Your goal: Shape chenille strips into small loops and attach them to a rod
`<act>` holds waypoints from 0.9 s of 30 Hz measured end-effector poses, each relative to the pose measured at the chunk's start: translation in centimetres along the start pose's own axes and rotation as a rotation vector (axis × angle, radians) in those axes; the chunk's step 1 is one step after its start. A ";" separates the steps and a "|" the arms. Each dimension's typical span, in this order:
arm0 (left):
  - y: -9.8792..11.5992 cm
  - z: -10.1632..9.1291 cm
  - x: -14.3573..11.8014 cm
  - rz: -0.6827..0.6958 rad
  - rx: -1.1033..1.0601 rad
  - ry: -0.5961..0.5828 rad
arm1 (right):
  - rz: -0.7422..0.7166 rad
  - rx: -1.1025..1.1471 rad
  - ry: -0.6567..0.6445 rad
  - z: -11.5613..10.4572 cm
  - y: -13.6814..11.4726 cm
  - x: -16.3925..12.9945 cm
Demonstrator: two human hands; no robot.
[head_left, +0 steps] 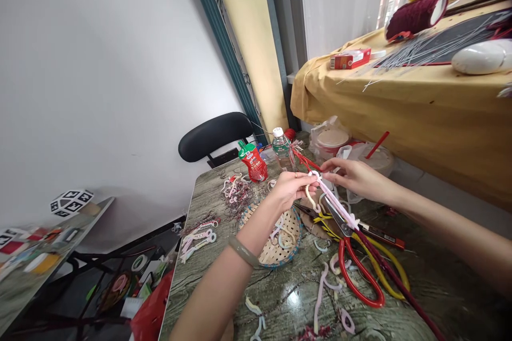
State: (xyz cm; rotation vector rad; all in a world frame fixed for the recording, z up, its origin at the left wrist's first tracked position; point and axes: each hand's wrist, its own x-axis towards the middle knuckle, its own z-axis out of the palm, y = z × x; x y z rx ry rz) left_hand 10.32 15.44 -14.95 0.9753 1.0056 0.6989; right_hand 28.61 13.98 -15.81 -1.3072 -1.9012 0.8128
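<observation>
My left hand [288, 187] and my right hand [352, 176] meet above the table, both pinching a pale pink fuzzy stem [335, 203] whose far end curls into a small loop. The stem runs down to the right into a long dark red stick [394, 277]. My left wrist wears a pale green bangle [242, 251]. Under my hands lie red-handled scissors [358, 272] and yellow-handled scissors [386, 264]. A round woven basket [280, 240] with pale stem pieces sits below my left hand.
On the wood-grain table [288, 298] lie loose pink and white stem pieces [198, 237], a red pouch [253, 161], a water bottle [282, 149] and plastic bags [332, 141]. A black chair back [214, 136] stands behind. A yellow-covered bench [400, 101] rises at right.
</observation>
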 end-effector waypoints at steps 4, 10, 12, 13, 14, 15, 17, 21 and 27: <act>-1.5 -1.1 -2.3 -0.049 -0.092 -0.088 | 0.062 0.135 -0.048 2.3 1.2 -2.9; -4.5 -1.5 -5.4 -0.094 -0.202 -0.033 | 0.122 0.446 -0.079 9.1 -0.2 -7.0; -4.9 -1.2 -5.9 -0.079 -0.228 0.005 | 0.164 0.513 -0.031 10.8 -0.6 -7.4; -5.0 -1.1 -6.1 -0.072 -0.233 0.024 | 0.183 0.531 0.008 11.3 -0.8 -7.5; -5.1 -0.9 -6.2 -0.065 -0.232 0.044 | 0.200 0.539 0.055 11.7 -0.9 -7.6; -5.1 -0.9 -6.3 -0.061 -0.223 0.064 | 0.213 0.537 0.109 11.8 -1.0 -7.6; -5.3 -0.8 -6.4 -0.062 -0.190 0.100 | 0.227 0.515 0.201 11.8 -1.4 -7.8; -5.8 -0.9 -6.6 -0.088 -0.126 0.138 | 0.243 0.493 0.227 11.4 -2.4 -8.1; -6.3 -0.9 -6.4 -0.118 -0.082 0.149 | 0.280 0.505 0.204 11.6 -3.0 -7.8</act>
